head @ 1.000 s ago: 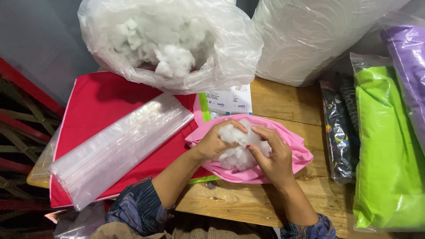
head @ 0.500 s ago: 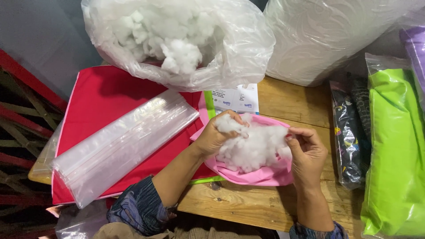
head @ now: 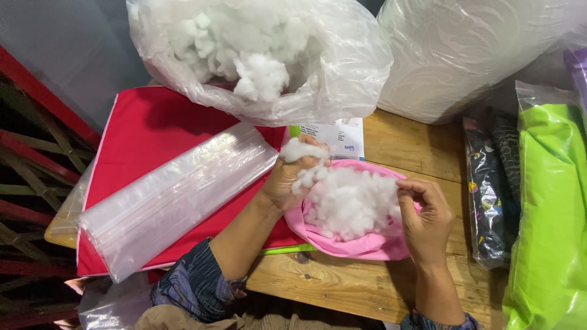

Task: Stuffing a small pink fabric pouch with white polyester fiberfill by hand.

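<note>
At the bottom of the frame, two forearms in dark patterned sleeves reach up over the wooden counter (head: pixel 342 287). The right hand (head: pixel 428 217), right of centre, has its fingers curled, pinching the rim of a pink fabric cover (head: pixel 361 247) and a bit of the white stuffing (head: pixel 351 201) heaped in it. The left hand (head: pixel 293 180), just left of that heap, is closed around a tuft of the same stuffing, lifting it above the pile. The pink cover lies at the centre of the frame on the counter, partly over a red fabric sheet (head: pixel 159 131). On that sheet, toward the lower left, lies a stack of clear plastic sleeves (head: pixel 174 195). At the right edge sit a dark patterned packet (head: pixel 489 189) and a bright green packet (head: pixel 547 220). Just above the cover is a white printed paper (head: pixel 339 137). Along the top, a clear bag of loose stuffing (head: pixel 257 55) sits at centre left and a large white bag (head: pixel 471 55) at upper right.
</note>
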